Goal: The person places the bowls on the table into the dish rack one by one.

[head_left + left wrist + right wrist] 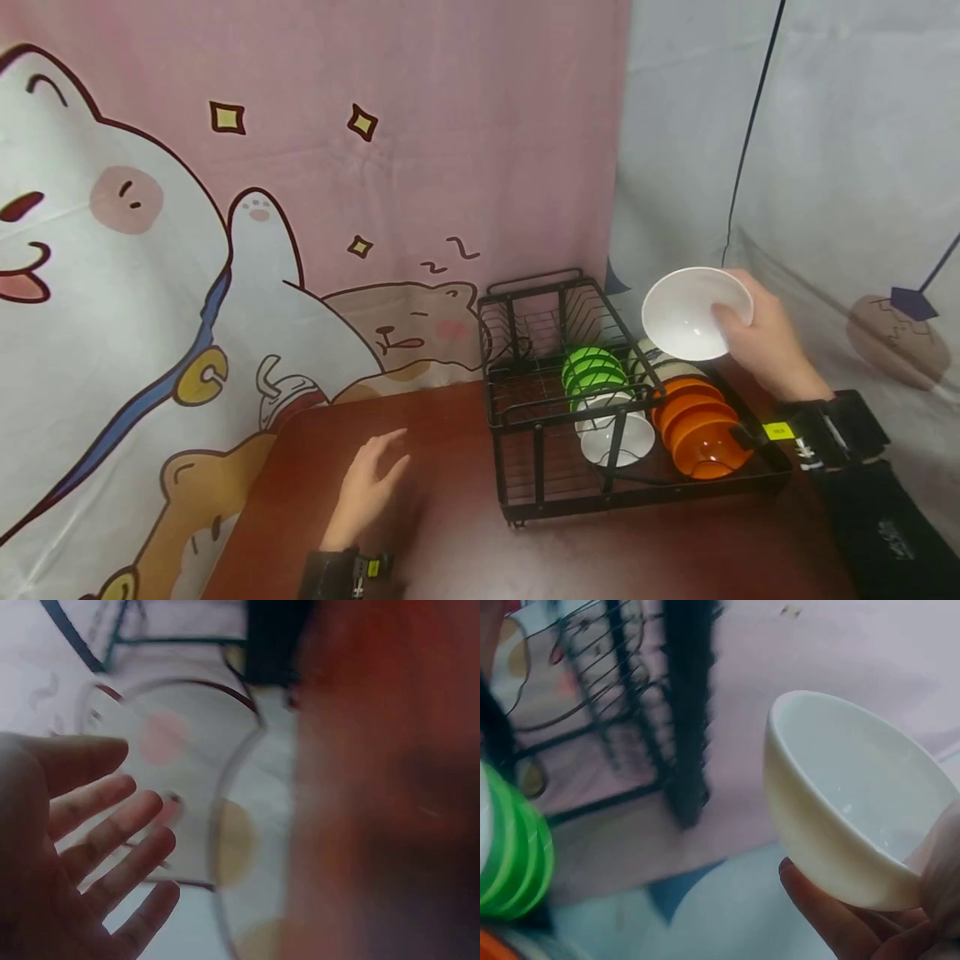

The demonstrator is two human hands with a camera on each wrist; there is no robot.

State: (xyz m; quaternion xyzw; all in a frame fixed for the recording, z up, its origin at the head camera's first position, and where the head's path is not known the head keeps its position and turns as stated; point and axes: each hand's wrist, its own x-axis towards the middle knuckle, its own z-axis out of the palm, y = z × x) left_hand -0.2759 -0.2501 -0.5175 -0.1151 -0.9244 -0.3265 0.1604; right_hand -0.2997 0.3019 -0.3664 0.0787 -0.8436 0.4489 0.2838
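Observation:
My right hand [765,337] holds a white bowl [686,312] in the air above the right side of a black dish rack [555,504]. Its thumb lies inside the bowl and its fingers pass under the outside, as the right wrist view shows with the bowl [832,817] tilted. Within the rack stand green bowls [592,367], white bowls [618,442] and a row of orange bowls [708,446]. Over the table, left of the rack, my left hand [367,487] holds nothing; its fingers [124,832] are spread and loosely bent.
The rack has a raised upper wire basket [525,325] on its left part. Pale dishes [663,362] stand behind the orange bowls. A reddish-brown table [450,542] carries the rack. Printed cloth [450,167] hangs behind and to the right.

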